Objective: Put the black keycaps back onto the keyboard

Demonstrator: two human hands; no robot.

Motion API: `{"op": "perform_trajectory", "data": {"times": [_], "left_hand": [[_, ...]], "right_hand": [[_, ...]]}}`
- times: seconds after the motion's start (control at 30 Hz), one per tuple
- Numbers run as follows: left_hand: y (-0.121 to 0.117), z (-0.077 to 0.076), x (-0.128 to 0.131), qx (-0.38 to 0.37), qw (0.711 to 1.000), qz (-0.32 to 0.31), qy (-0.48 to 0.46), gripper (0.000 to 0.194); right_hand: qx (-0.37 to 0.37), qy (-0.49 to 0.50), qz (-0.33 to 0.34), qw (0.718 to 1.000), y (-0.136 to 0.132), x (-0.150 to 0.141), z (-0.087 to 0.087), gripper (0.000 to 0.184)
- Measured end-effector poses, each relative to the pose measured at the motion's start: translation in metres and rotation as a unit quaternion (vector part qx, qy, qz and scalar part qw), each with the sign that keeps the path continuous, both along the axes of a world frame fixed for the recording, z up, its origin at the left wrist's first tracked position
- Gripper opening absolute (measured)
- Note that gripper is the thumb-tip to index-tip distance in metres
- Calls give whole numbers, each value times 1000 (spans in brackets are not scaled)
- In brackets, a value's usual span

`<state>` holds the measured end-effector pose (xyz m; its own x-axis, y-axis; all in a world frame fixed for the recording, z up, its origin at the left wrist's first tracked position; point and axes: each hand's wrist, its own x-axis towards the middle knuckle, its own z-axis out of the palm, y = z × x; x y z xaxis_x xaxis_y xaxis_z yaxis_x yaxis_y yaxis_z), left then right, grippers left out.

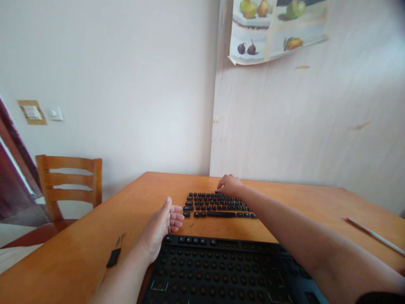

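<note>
A black keyboard base (218,268) lies at the near edge of the table, most of its key sockets bare. Along its top row sit several fitted keycaps (193,240). Behind it, loose black keycaps (218,207) are laid out in rows like a keyboard, with a long space bar (221,214) in front. My left hand (164,223) rests beside the base's upper left corner, palm turned inward, fingers loosely apart and holding nothing. My right hand (229,185) reaches to the far row of loose keycaps, its fingers pinched down on a keycap; the grip is partly hidden.
Tweezers (114,255) with a black middle part lie on the wooden table (148,194) at left. A thin rod (376,236) is at right. A wooden chair (71,185) stands past the left edge. Behind are a wall and a hanging fruit picture (268,29).
</note>
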<state>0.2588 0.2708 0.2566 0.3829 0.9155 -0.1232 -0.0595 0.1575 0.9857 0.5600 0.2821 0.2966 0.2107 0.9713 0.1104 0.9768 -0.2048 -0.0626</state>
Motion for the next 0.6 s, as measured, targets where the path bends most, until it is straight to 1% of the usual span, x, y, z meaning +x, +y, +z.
{"op": "perform_trajectory", "data": {"times": [0.2,0.6], "left_hand": [[-3,3,1,-3,1000,7,2,68],[-6,4,1,6,1000,13,-14,67]], "right_hand": [[-11,-8,2,1000,10,0,-1,21],[-29,-15,4,999,17,1,-1,19]]}}
